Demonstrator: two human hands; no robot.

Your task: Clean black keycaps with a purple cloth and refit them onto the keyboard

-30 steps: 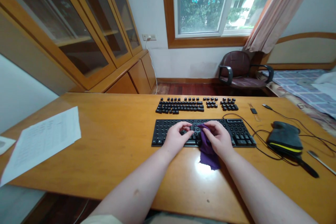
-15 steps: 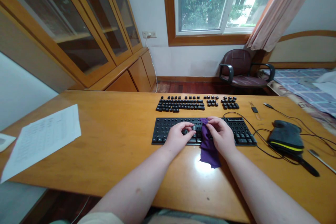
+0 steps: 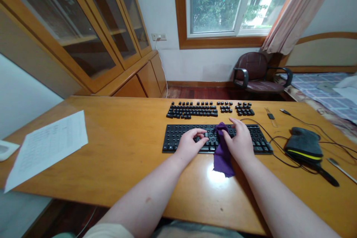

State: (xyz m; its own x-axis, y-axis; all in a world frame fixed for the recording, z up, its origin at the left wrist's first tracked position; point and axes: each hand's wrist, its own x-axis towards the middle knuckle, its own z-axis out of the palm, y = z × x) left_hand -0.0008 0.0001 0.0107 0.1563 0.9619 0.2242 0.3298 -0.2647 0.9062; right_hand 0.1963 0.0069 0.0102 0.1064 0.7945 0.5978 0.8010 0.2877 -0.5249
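A black keyboard [image 3: 174, 139] with many keycaps taken off lies flat on the desk, a few wide caps still on its lowest row and right end. My left hand [image 3: 189, 143] hovers over its middle, thumb and fingers pinching a small dark keycap [image 3: 206, 134]. Draped across the board and over its front edge is a purple cloth [image 3: 223, 156]. My right hand [image 3: 240, 140] is beside this cloth, fingers spread apart, with the thumb touching or just above the cloth's upper part.
Loose keycaps [image 3: 192, 111] stand in keyboard-like rows behind the board. To the right are a wire keycap puller [image 3: 270, 116], a USB cable [image 3: 301, 123], a grey brush-like tool with a yellow stripe [image 3: 303, 144] and a small brush [image 3: 341, 170]. Paper sheets [image 3: 50, 145] lie left.
My right hand has opened and moved slightly right, its fingers coming off the cloth's upper end, which now sits bunched on the keyboard. My left hand keeps its pinch in place.
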